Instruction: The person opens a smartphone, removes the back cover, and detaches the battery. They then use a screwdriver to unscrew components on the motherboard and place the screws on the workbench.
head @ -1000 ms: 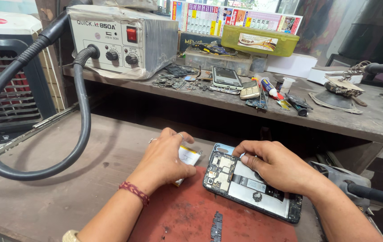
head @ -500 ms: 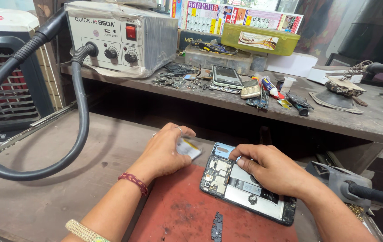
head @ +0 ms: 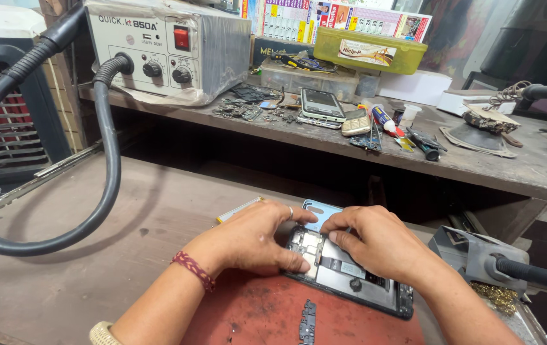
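Since the earlier frame, the left hand (head: 257, 239) was brought from the small yellow-white piece onto the opened phone (head: 345, 271), beside the right hand (head: 379, 243).

Head view:
- Opened phone: laid on a red mat (head: 267, 313) on the surface (head: 62, 281), back removed, circuit board exposed.
- Left hand: fingers pressed flat on the phone's upper end, grasping nothing.
- Right hand: fingers (head: 337, 222) curled down onto the board; whether anything was pinched could not be told.
- Black metal part (head: 307, 321): loose on the mat, near the phone.
- Hot-air station (head: 158, 48) and black hose (head: 104, 185): on a shelf (head: 478, 163) behind.
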